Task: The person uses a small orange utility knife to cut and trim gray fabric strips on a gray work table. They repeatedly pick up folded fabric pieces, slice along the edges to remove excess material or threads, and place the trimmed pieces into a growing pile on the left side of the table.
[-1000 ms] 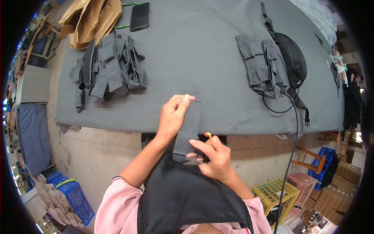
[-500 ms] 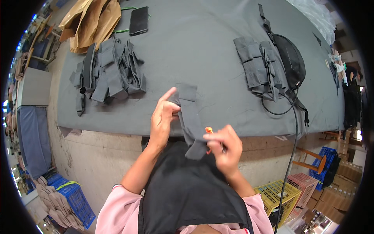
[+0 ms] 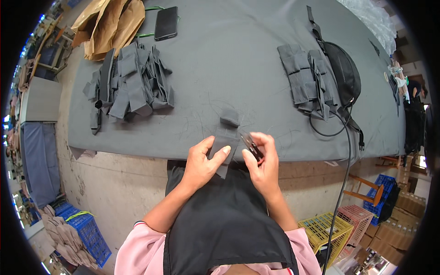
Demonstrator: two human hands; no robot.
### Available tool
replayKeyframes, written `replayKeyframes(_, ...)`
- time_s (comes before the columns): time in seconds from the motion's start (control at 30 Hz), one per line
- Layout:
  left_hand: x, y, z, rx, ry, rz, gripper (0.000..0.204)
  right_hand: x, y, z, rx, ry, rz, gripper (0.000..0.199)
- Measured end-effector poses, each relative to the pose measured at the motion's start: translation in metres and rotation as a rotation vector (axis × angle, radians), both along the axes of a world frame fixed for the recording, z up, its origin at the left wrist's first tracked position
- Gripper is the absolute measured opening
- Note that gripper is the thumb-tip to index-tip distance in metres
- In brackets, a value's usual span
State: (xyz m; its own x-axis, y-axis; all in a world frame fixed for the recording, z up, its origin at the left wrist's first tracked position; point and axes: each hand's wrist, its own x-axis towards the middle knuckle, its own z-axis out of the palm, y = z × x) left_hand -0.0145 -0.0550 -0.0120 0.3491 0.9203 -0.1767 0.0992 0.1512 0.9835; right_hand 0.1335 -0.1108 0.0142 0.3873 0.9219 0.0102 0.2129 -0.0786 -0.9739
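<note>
You hold a dark grey fabric piece (image 3: pixel 224 142), its upper flap folded, at the near edge of the grey worktop (image 3: pixel 229 59). Your left hand (image 3: pixel 204 160) pinches its lower part, thumb on top. Your right hand (image 3: pixel 263 162) is closed around small dark snips (image 3: pixel 251 144) just beside it.

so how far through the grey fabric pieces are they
Hard to say which pile is finished. One grey fabric piece is in hand at the table edge: the left hand holds it while the right hand works a small snipping tool at it. A big heap of pieces lies on the left, and a smaller, neater stack on the right.
</note>
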Motion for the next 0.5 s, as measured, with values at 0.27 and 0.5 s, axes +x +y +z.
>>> replayKeyframes(0.27,0.001,-0.003,0.009,-0.143,-0.030,0.000,0.024,0.008,-0.013,-0.004,0.168,-0.606,0.020,0.032)
replayKeyframes(0.5,-0.001,-0.005,0.016,-0.218,-0.065,-0.043,0.014,0.005,-0.007,-0.006,0.283,-0.813,0.022,0.032)
